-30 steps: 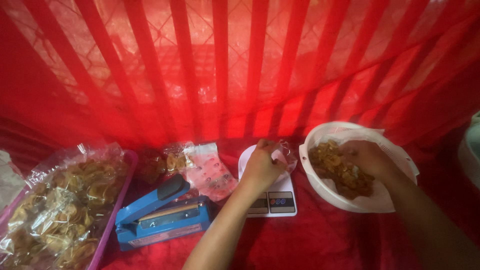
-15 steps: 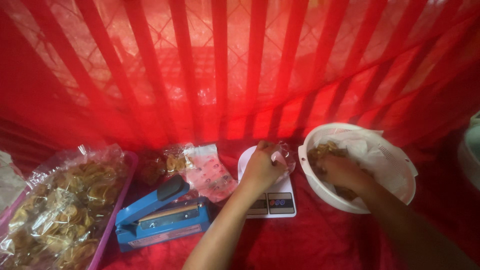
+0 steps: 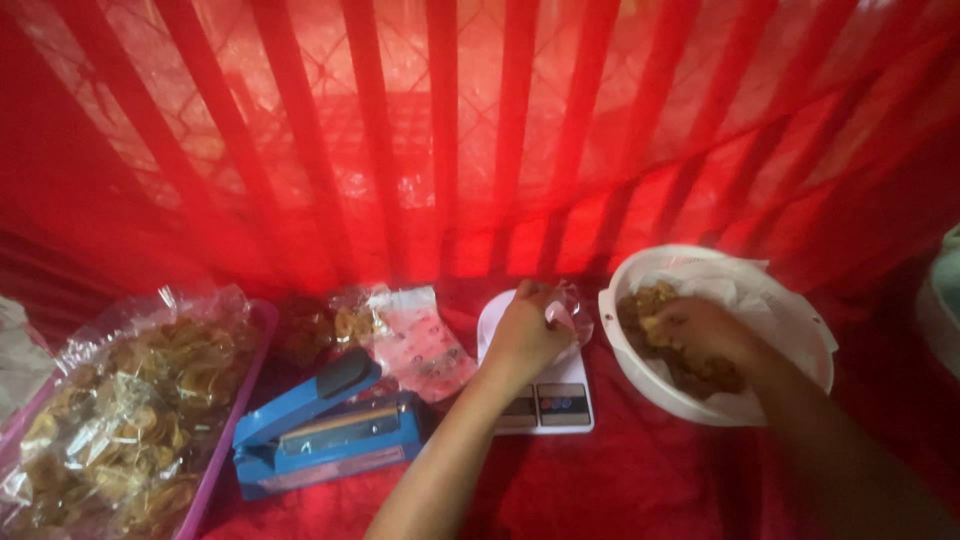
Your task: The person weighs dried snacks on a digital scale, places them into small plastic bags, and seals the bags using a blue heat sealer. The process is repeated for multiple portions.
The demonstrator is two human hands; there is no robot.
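Note:
My left hand rests over a small white kitchen scale and pinches the edge of a clear plastic bag standing on it. My right hand is down inside a white bowl lined with white paper, its fingers curled around a clump of brown fried snacks. The bowl sits just right of the scale on a red cloth.
A blue heat sealer lies left of the scale. Behind it lie small filled snack packets. A purple tray at the left holds several bagged chips. Red drapery hangs behind. A pale container shows at the right edge.
My right hand has shifted from the bowl's right side to its left, into the snacks. My left hand has stayed on the bag over the scale.

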